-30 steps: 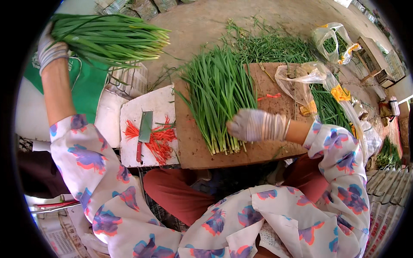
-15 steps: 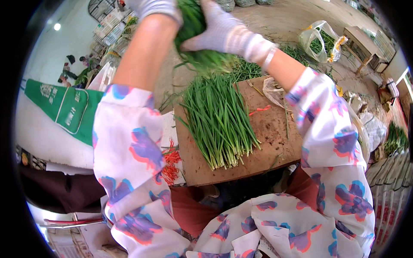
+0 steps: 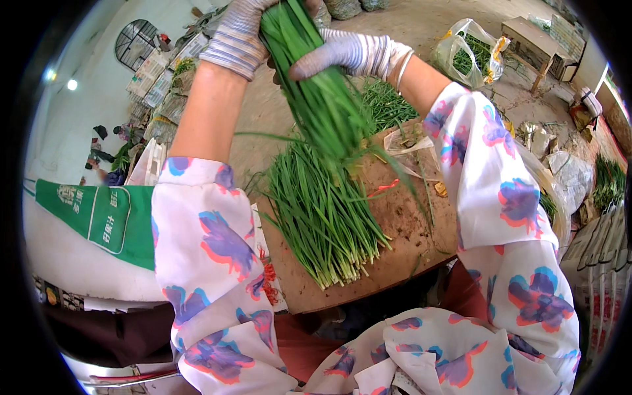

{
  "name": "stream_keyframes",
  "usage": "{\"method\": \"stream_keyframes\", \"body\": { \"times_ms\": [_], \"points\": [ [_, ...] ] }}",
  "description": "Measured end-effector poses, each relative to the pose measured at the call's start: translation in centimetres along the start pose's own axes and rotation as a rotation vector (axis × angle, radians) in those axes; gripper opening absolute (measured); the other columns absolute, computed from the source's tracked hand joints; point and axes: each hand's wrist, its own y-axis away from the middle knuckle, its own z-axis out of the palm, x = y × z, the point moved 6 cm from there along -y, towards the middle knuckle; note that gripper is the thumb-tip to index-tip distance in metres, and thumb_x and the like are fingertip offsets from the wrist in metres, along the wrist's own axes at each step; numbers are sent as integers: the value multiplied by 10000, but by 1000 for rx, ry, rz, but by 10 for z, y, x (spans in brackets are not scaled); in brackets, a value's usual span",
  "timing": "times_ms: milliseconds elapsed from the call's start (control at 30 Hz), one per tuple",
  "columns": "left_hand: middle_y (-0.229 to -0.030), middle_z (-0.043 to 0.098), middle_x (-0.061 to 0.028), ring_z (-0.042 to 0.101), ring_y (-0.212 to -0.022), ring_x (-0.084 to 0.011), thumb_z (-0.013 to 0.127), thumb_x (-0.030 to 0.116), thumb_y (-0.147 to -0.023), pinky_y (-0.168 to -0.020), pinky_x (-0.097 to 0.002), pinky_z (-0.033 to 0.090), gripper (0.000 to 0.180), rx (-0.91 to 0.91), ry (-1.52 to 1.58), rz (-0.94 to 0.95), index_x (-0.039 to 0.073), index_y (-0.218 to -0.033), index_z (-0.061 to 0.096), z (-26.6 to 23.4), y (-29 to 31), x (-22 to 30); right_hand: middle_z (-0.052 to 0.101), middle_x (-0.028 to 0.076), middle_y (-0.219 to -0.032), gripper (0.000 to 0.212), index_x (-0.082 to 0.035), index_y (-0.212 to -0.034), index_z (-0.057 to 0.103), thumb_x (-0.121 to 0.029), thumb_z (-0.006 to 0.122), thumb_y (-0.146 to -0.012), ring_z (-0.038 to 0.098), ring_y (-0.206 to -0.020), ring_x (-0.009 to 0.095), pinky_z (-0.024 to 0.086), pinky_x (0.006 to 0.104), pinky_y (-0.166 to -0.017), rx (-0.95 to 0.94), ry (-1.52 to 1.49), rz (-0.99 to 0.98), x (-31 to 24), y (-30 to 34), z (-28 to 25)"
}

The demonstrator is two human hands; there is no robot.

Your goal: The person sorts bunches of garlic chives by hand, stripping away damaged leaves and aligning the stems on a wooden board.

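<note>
A bunch of green garlic chives (image 3: pixel 316 92) hangs tilted between my hands at the top of the view, its leaf tips smeared by motion. My left hand (image 3: pixel 240 36), in a striped knit glove, closes round the bunch's upper left side. From the right, my gloved right hand (image 3: pixel 342 52) wraps it, thumb laid across the leaves. Below lies a broad pile of chives (image 3: pixel 322 217), pale cut ends toward me, on a brown board (image 3: pixel 415 217). Red ties (image 3: pixel 266 276) lie in a heap by the board's left edge, and a single red tie (image 3: pixel 383 188) rests on the board.
Loose greens (image 3: pixel 385 105) lie past the board's far edge. A white plastic bag (image 3: pixel 467 56) of greens stands on the floor at far right, near a low wooden table (image 3: pixel 536 43). A green cloth (image 3: pixel 99 220) hangs at left; more chives (image 3: pixel 607 181) lie at far right.
The held bunch has swung so its leaf tips reach lower and rightward over the pile, and more of its length shows. Both hands still grip it. The whole view has shifted slightly.
</note>
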Motion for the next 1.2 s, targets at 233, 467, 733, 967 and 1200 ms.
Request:
{"method": "stream_keyframes", "body": {
  "times_ms": [233, 467, 733, 967, 1200],
  "points": [
    [-698, 616, -99, 628, -670, -241, 681, 213, -786, -626, -383, 532, 198, 571, -79, 10, 33, -792, 600, -92, -23, -32, 476, 239, -1260, 1234, 53, -1406, 38, -379, 847, -580, 465, -1166, 262, 358, 324, -1012, 561, 728, 311, 101, 47, -30],
    [-720, 612, -160, 592, -658, -288, 608, 245, -822, -634, -446, 516, 267, 772, 15, 28, -15, -766, 593, -153, -23, -28, 543, 72, -1205, 991, -134, -1439, 145, -309, 776, -696, 522, -1032, 240, 471, 335, -865, 348, 48, 708, 186, 83, -13],
    [-829, 611, -192, 580, -764, -341, 427, 268, -922, -762, -508, 489, 365, 1048, 56, -15, -46, -826, 585, -213, -8, -34, 594, 23, -759, 328, -36, -1107, 542, -306, 524, -921, 524, -579, 114, 480, 270, -546, 450, -177, 425, 224, 78, -21],
    [-837, 626, -158, 593, -784, -317, 471, 247, -916, -803, -478, 487, 288, 1186, 138, 23, -4, -828, 581, -269, 21, -19, 442, -39, -590, 181, -73, -933, 547, -245, 492, -940, 366, -425, 77, 293, 224, -364, 455, -33, 337, 216, 119, -31],
    [-869, 623, -142, 595, -815, -311, 456, 233, -928, -817, -460, 486, 261, 1281, 135, 46, 18, -841, 575, -304, 42, -3, 577, 119, -1047, 407, -79, -1269, 444, -316, 470, -940, 574, -890, 177, 489, 297, -706, 756, -124, 215, 201, 140, -99]
  ]
}}
